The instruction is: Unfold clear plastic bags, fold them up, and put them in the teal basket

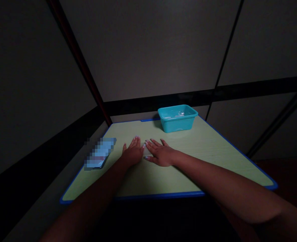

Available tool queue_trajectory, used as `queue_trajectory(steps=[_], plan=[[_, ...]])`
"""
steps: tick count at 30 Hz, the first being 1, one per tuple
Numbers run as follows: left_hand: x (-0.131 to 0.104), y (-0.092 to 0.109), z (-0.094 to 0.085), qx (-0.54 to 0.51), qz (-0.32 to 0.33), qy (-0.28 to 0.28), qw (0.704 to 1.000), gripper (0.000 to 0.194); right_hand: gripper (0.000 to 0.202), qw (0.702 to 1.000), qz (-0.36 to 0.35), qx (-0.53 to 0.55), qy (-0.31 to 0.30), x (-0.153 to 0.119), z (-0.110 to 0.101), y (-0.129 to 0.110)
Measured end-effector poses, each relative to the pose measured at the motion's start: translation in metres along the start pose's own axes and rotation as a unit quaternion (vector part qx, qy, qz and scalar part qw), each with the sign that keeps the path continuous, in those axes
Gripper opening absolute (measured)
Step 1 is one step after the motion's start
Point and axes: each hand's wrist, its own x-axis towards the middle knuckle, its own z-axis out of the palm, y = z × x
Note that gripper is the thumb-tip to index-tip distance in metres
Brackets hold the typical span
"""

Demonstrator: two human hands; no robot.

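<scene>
Both hands lie palm down on a pale yellow-green table (213, 151) edged in blue. My left hand (133, 153) rests flat with its fingers pointing away from me and its thumb out to the right. Close beside it, my right hand (162, 153) has its fingers spread and pointing left. A small, pale patch (146, 152) shows between the two hands; what it is I cannot make out. Neither hand is seen gripping anything, though whatever lies under the palms is hidden.
A turquoise plastic basin (179, 124) stands at the table's far right, with something clear or whitish inside. On the left edge lies a flat, phone-like object (100, 154), blurred by pixelation. Grey panelled walls (150, 50) rise behind and to the left.
</scene>
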Motion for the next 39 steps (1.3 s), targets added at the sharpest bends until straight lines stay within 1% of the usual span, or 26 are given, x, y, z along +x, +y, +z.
queue_trajectory(steps=[2,4,6,9,10,11,13,16,20,24,26,34,35,37,39], plan=[[0.001,0.000,0.000,0.004,-0.004,0.003,1.000,0.059,0.077,1.000,0.005,0.000,-0.009,-0.001,-0.001,-0.001],[0.001,0.000,-0.002,-0.005,-0.017,0.024,1.000,0.058,0.076,1.000,0.005,0.004,-0.010,-0.002,-0.002,-0.001],[0.002,-0.002,-0.008,-0.023,-0.036,0.075,0.996,0.058,0.075,1.000,0.004,0.016,0.011,-0.002,-0.003,0.000],[0.001,-0.007,-0.016,-0.043,-0.045,0.176,0.982,0.057,0.069,0.996,0.024,0.030,0.080,0.001,-0.005,0.004],[0.001,-0.008,-0.018,-0.045,-0.038,0.197,0.979,0.057,0.068,0.994,0.031,0.028,0.101,0.003,-0.005,0.005],[0.000,-0.008,-0.018,-0.046,-0.024,0.205,0.977,0.057,0.067,0.993,0.035,0.024,0.114,0.005,-0.004,0.007],[-0.002,-0.006,-0.016,-0.045,0.010,0.189,0.981,0.057,0.066,0.992,0.031,0.012,0.119,0.008,-0.002,0.009],[-0.004,0.003,-0.009,-0.041,0.043,0.136,0.989,0.056,0.062,0.994,0.034,-0.006,0.104,0.012,0.003,0.010],[-0.004,0.014,0.000,-0.034,0.042,0.097,0.994,0.055,0.058,0.993,0.055,-0.020,0.100,0.017,0.008,0.012],[0.000,0.013,0.004,-0.015,0.041,0.046,0.998,0.055,0.057,0.996,0.051,-0.038,0.070,0.019,0.009,0.014],[0.001,0.011,0.005,-0.007,0.038,0.030,0.999,0.056,0.056,0.996,0.056,-0.050,0.056,0.019,0.009,0.013],[-0.002,0.013,0.010,-0.001,0.036,0.041,0.999,0.056,0.056,0.994,0.067,-0.078,0.027,0.020,0.007,0.009],[-0.003,0.013,0.009,-0.004,0.035,0.052,0.998,0.056,0.056,0.994,0.068,-0.079,0.025,0.020,0.007,0.009],[-0.006,0.014,0.006,-0.009,0.042,0.093,0.995,0.056,0.055,0.994,0.070,-0.079,0.024,0.020,0.007,0.009],[-0.011,0.016,0.001,-0.027,0.078,0.142,0.986,0.055,0.055,0.994,0.070,-0.080,0.024,0.021,0.007,0.009]])
